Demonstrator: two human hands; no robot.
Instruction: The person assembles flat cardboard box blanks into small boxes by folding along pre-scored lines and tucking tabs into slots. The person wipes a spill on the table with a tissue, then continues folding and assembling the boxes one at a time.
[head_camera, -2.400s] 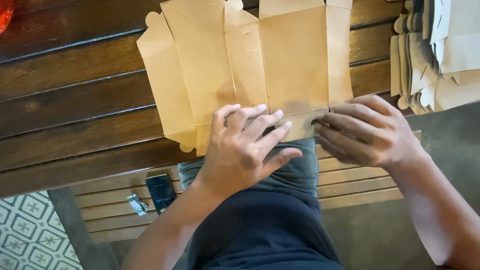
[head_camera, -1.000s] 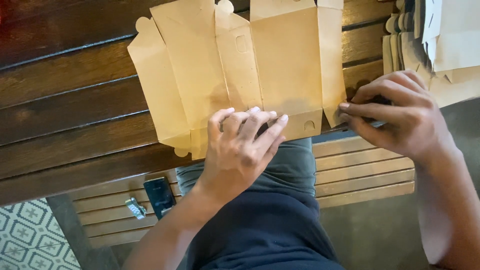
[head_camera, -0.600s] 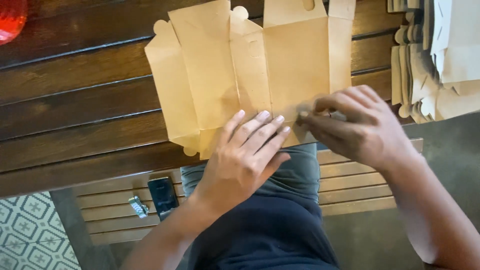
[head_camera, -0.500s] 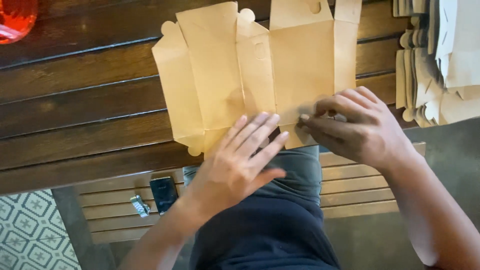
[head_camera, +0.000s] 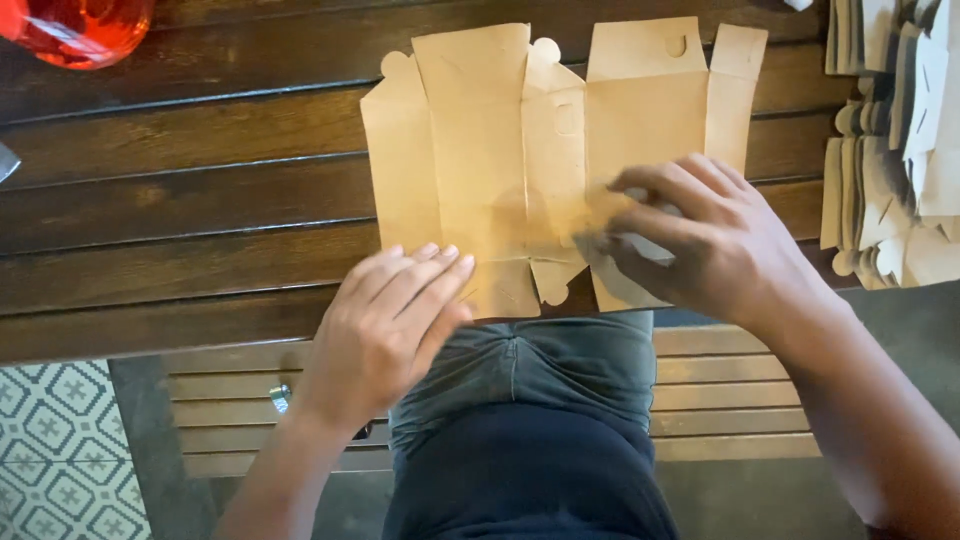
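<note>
The dark slatted wooden table (head_camera: 180, 200) carries the flat brown die-cut cardboard box blank (head_camera: 480, 150), and now the right hand (head_camera: 715, 240) has slid inward, fingers pinching its lower flap, while the left hand (head_camera: 385, 325) has lifted back to the near edge, flat and released

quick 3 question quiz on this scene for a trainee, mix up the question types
1. True or false: the flat brown cardboard blank lies on a dark wooden table.
2. Which hand presses on the blank's near right part? A) left hand B) right hand
3. Fill in: a stack of similar blanks sits at the table's ____ edge.

Key: 1 true; 2 B; 3 right
</note>
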